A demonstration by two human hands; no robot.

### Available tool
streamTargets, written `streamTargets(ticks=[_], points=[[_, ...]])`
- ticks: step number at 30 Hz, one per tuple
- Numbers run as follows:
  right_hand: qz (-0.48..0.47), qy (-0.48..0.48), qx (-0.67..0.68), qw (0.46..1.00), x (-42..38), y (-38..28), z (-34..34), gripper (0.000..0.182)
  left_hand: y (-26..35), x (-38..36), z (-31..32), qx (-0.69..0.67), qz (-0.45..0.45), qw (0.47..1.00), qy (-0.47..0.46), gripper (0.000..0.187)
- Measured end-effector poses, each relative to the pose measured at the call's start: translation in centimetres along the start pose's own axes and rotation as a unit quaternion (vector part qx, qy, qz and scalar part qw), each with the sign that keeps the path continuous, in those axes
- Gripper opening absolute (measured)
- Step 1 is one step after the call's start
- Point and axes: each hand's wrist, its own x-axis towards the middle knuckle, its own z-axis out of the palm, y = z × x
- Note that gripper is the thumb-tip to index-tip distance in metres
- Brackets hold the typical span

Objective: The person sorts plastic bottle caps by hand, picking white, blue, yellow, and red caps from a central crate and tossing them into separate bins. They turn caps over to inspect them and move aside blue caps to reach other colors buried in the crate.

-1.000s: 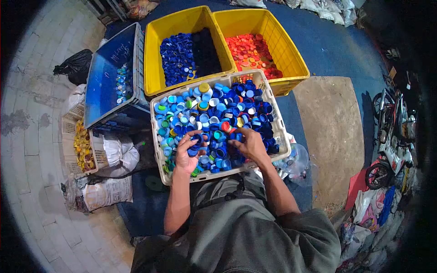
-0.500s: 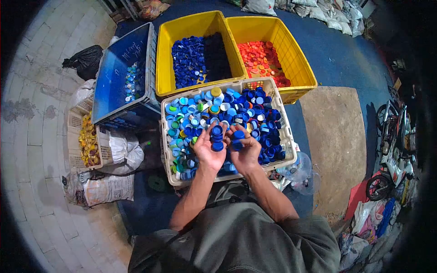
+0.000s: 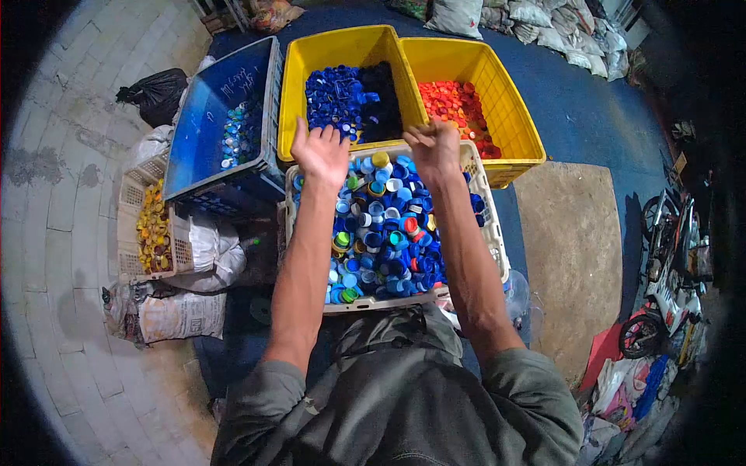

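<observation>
A white crate (image 3: 497, 233) full of mixed blue, light blue and green caps (image 3: 381, 225) stands before me. Behind it is a yellow bin (image 3: 291, 93) with dark blue caps (image 3: 330, 93), some of them blurred in mid-air above the pile. My left hand (image 3: 321, 155) is over the near left rim of that bin, its fingers apart and nothing in it. My right hand (image 3: 435, 147) is raised at the crate's back edge, near where the two yellow bins meet, with its fingers spread and no cap visible in it.
A second yellow bin (image 3: 521, 116) with red caps stands at the back right. On the left are a blue bin (image 3: 186, 155) and a crate (image 3: 180, 241) of yellow caps. Sacks lie left and far back; a motorcycle (image 3: 660, 287) stands right.
Both hands have moved forward from the white crate to the yellow bin and let go of the blue caps they held. The view has shifted slightly.
</observation>
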Motion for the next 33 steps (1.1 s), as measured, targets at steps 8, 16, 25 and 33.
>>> streamTargets(ticks=[8,16,25,33], points=[[-0.212,0.018,-0.619,0.756,-1.0,1.6,-13.7,0.027,-2.5,-3.6,-10.7,0.308,0.081,0.946,0.061,0.044],[-0.145,-0.035,-0.823,0.548,-2.2,4.8,-10.9,0.04,-5.7,-5.6,-11.8,0.571,0.159,0.805,0.0,0.028],[-0.102,-0.013,-0.507,0.856,-6.0,1.6,-14.0,0.035,-7.0,-2.7,-9.3,0.789,0.251,0.55,-0.112,0.045],[-0.049,0.02,-0.438,0.898,-10.9,0.6,-17.0,0.029,-7.9,-1.3,-8.5,0.832,0.2,0.503,-0.124,0.051]])
